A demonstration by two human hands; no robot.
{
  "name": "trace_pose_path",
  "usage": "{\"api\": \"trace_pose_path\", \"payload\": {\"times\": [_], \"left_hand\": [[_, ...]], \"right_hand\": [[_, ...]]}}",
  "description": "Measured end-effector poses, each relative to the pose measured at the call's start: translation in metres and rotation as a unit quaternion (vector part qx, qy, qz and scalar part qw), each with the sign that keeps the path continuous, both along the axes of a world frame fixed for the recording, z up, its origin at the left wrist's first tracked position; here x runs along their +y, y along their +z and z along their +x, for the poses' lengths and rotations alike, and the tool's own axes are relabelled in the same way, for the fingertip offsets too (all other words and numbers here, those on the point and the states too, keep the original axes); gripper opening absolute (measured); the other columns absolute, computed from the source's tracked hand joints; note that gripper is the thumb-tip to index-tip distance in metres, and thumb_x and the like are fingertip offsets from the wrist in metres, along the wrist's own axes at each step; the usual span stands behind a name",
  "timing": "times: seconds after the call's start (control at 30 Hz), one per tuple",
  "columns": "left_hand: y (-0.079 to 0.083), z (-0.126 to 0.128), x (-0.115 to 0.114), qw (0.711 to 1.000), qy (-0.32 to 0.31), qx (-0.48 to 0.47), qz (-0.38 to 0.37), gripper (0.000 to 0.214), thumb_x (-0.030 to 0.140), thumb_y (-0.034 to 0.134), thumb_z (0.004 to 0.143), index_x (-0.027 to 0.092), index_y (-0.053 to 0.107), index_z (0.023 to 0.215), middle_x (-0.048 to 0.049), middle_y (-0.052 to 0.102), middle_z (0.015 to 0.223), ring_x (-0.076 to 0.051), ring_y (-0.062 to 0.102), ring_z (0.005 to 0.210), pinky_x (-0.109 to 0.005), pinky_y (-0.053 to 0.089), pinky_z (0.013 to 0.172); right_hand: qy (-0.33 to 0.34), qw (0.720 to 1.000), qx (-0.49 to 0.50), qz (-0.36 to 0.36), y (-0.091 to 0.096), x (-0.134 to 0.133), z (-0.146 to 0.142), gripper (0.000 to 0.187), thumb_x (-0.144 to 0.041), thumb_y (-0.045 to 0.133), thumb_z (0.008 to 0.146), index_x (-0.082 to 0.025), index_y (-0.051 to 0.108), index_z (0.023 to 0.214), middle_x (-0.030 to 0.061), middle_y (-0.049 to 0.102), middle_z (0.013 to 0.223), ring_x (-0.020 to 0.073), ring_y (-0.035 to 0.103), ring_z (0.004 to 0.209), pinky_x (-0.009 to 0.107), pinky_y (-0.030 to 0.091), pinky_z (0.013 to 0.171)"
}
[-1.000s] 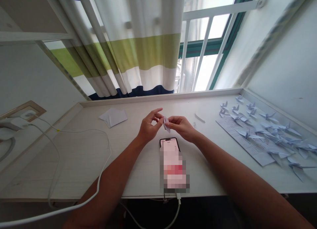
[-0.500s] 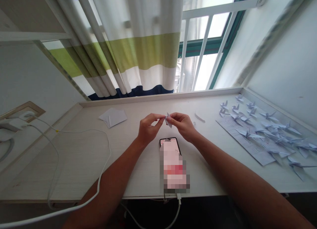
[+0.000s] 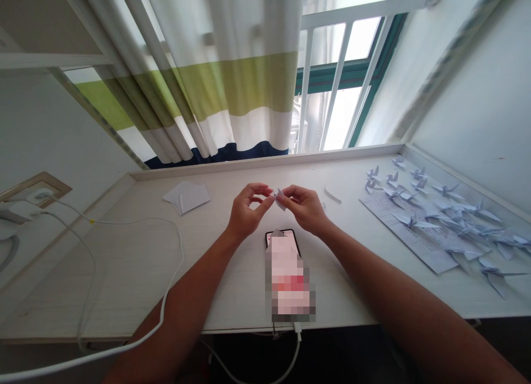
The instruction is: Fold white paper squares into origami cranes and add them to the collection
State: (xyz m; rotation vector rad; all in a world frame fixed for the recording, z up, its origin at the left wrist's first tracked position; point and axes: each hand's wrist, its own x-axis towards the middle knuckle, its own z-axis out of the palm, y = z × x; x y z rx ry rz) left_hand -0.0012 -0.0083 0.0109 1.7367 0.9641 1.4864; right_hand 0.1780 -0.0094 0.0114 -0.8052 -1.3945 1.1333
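Since the previous frame: fingers of the left hand [image 3: 245, 211] are arching up, away from the thumb; the folded paper [image 3: 281, 205] is showing a changed outline. The whole view is drifting slightly, and the desk items are keeping their places relative to each other.

Right hand [image 3: 309, 211]: thumb and forefinger are pinching the paper; the other fingers are curling behind. Left hand: the thumb tip is reaching the paper's left edge, the fingertips hovering close above it; cannot tell whether they are gripping. The paper is sitting between the two hands, above the desk [image 3: 232, 290], just beyond the phone [image 3: 290, 295].

The phone is lying screen up, mostly pixelated, with a white plug [image 3: 297, 330] entering its near end. Loose sheets [image 3: 196, 197] are overlapping left of the hands; a curved strip [image 3: 332, 195] is lying to their right. Many paper cranes [image 3: 412, 222] are crowding the right side, several resting on a marked sheet [image 3: 433, 258]. A white cable [image 3: 181, 248] is looping across the left side.
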Motion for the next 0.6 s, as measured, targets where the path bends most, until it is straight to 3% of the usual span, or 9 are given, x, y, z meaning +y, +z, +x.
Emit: {"api": "trace_pose_path", "payload": {"times": [0.47,0.6], "left_hand": [[0.0056,0.0099,-0.0029,0.980,-0.020,-0.165,-0.107,0.044,0.030,0.089,0.069,0.018,0.067,0.104,-0.0061,0.079,0.087,-0.022,0.076,0.086,-0.039,0.057,0.086],[0.0070,0.0086,-0.0029,0.978,-0.006,-0.159,-0.131,0.052,0.032,0.084,0.074,0.017,0.063,0.119,-0.0060,0.079,0.087,-0.022,0.075,0.086,-0.040,0.057,0.087]], "right_hand": [[0.010,1.000,-0.018,0.023,-0.0011,-0.0013,-0.0023,0.035,-0.052,0.082,0.076,-0.019,0.070,0.076,0.0011,0.065,0.070,0.0144,0.057,0.066,0.032,0.049,0.066],[0.020,1.000,0.010,-0.005,-0.0028,-0.0010,-0.0035,0.032,-0.048,0.083,0.076,-0.019,0.071,0.079,0.0018,0.067,0.074,0.0144,0.058,0.068,0.032,0.049,0.065]]}}
